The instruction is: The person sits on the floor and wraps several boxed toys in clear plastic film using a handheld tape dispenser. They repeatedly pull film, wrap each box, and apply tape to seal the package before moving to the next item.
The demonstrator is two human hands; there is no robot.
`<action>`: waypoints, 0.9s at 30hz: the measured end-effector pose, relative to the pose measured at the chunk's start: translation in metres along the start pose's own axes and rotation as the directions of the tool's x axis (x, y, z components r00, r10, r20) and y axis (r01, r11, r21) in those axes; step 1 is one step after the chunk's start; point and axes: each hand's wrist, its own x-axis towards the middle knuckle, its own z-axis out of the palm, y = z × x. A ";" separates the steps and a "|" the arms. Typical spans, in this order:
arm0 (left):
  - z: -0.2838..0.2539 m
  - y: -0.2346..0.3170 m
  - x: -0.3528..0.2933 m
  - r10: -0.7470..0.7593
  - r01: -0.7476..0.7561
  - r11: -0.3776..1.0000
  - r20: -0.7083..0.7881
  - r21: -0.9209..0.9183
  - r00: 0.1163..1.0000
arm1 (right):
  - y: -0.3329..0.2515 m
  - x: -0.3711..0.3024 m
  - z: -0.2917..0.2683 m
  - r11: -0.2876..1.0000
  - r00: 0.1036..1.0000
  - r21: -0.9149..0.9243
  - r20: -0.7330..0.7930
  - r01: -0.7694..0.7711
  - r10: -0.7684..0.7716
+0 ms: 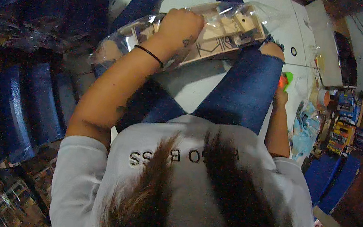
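Observation:
Across my denim-covered lap lies a shallow light-wood box (216,45) in clear plastic wrap (268,15). It is tilted, its right end farther away, with dark markings on its near side and compartments inside. My left hand (181,25) is closed in a fist at the middle of the box, curled on the wrap; its fingertips are hidden. Beside my right thigh, low at the right, my right hand (281,97) is closed on an orange and green object (286,81). My leg hides part of this hand and the object, so its kind is unclear.
Denim lower legs (144,0) and bare feet extend beyond the box on the pale floor (308,31). A small black ring (293,51) lies right of my knee. Farther right stand a cardboard box (323,45), light-blue plastic (305,128) and colourful packages (341,136). Dark-blue panels (30,108) line the left.

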 end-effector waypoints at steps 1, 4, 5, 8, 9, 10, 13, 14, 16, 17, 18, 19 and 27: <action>-0.001 0.000 0.000 0.009 -0.009 1.000 -0.026 -0.007 1.000 | -0.025 -0.008 -0.022 0.887 0.974 0.415 0.179 -0.203 0.139; -0.002 0.000 -0.001 0.001 -0.001 1.000 -0.003 -0.006 1.000 | -0.132 -0.042 -0.112 0.312 0.950 0.949 0.139 -0.047 -0.281; -0.002 0.000 -0.001 0.007 -0.007 1.000 0.002 -0.005 1.000 | -0.176 -0.056 -0.137 0.220 0.954 0.973 -0.005 0.074 -0.298; -0.001 0.002 -0.002 -0.017 0.017 1.000 -0.028 -0.007 0.999 | -0.294 -0.123 -0.165 0.121 0.500 0.601 -0.516 0.790 -0.696; 0.000 0.003 -0.002 -0.019 0.018 1.000 -0.042 -0.025 0.999 | -0.334 -0.147 -0.159 0.045 0.144 0.181 -0.586 0.982 -0.797; 0.000 0.003 -0.002 -0.026 0.023 0.999 -0.065 -0.043 0.998 | -0.359 -0.176 -0.146 -0.005 0.034 0.097 -0.397 0.995 -0.917; 0.003 0.002 -0.002 -0.052 0.044 0.993 -0.070 -0.107 0.996 | -0.434 -0.240 -0.097 0.085 0.048 0.114 0.296 0.990 -0.954; 0.003 0.001 -0.002 -0.062 0.053 0.991 -0.072 -0.121 0.995 | -0.446 -0.253 -0.085 0.209 0.155 0.117 0.355 0.971 -0.922; 0.004 -0.001 -0.001 -0.044 0.033 0.994 -0.099 -0.104 0.994 | -0.465 -0.265 -0.066 0.319 0.301 -0.048 0.486 0.946 -0.820; 0.005 -0.002 0.000 -0.040 0.031 0.996 -0.099 -0.088 0.994 | -0.472 -0.265 -0.060 0.297 0.360 -0.203 0.541 0.933 -0.760; 0.005 -0.002 0.000 -0.034 0.028 0.997 -0.081 -0.072 0.996 | -0.478 -0.263 -0.055 0.258 0.426 -0.352 0.580 0.900 -0.695; 0.005 -0.003 0.001 -0.038 0.030 0.995 -0.079 -0.096 0.996 | -0.484 -0.258 -0.051 0.207 0.394 -0.353 0.625 0.912 -0.674; 0.005 -0.004 -0.001 -0.061 0.035 0.971 -0.103 -0.237 0.993 | -0.546 -0.242 -0.011 -0.402 0.009 -0.109 0.970 0.909 -0.242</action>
